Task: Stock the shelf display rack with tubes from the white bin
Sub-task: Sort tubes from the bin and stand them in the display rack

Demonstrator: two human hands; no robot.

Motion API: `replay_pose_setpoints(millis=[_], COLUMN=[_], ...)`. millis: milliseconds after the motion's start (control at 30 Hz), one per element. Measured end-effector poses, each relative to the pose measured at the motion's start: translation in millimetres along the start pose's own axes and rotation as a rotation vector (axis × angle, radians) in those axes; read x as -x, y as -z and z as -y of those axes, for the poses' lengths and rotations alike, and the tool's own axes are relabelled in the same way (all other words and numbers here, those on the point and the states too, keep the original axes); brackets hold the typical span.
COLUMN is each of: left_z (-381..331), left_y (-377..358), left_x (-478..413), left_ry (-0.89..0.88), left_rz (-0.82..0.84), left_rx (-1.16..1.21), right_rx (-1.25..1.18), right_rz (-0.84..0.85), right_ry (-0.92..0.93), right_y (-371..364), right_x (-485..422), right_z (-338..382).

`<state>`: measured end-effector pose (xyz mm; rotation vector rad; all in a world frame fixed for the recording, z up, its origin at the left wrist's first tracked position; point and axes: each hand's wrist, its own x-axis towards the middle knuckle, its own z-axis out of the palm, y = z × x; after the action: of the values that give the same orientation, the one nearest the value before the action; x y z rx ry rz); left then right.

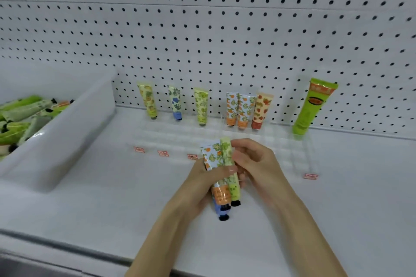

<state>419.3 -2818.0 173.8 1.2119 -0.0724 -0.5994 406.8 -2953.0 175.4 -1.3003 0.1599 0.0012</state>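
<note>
My left hand (198, 189) grips a small bundle of tubes above the shelf: an orange-patterned tube (212, 159), a blue-capped one (221, 209) behind it and a green tube (227, 153). My right hand (254, 164) pinches the green tube from the right. The clear display rack (290, 157) stands in front of the pegboard and holds several upright tubes: a yellow one (148, 101), a blue one (175, 103), a green one (201, 105), two orange ones (238, 108), a strawberry one (261, 110) and a large green tube (313, 105). The white bin (67, 137) at left holds several green tubes.
A white pegboard wall (225, 29) backs the white shelf (112, 198). Small red price labels (163, 153) run along the rack's front, with one more label (310, 176) at the right. The shelf's front edge crosses the bottom left.
</note>
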Motion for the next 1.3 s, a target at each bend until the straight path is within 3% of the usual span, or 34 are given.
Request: replay_pose_setpoints(millis=[200,333,533,867,1200,1300], left_z=[2,3,-11,-47,-56,-57], left_y=[-3,-1,23,67,84,86], left_x=[-3,-2,-10,-27,-30,-30], left_ry=[0.022,0.011,0.008,-0.034,-0.008,-0.019], left_rz=[0.079,0.123,0.173,0.199,0.211,0.202], left_rx=[-0.073,-0.033,-0.061,-0.277,-0.076,-0.057], right_rx=[-0.039,-0.002,0.433,0.266,0.314,0.444], right_rz=[-0.101,-0.128,-0.111,-0.073,-0.017,0.034], right_ry=[-0.035,0.038,0.218,0.204,0.212,0.177], right_y=[3,-1,-14,-34,-34,-32], right_x=[-2,0,-4,-22,-48,-57], right_z=[-7,-6,19,14,53,69])
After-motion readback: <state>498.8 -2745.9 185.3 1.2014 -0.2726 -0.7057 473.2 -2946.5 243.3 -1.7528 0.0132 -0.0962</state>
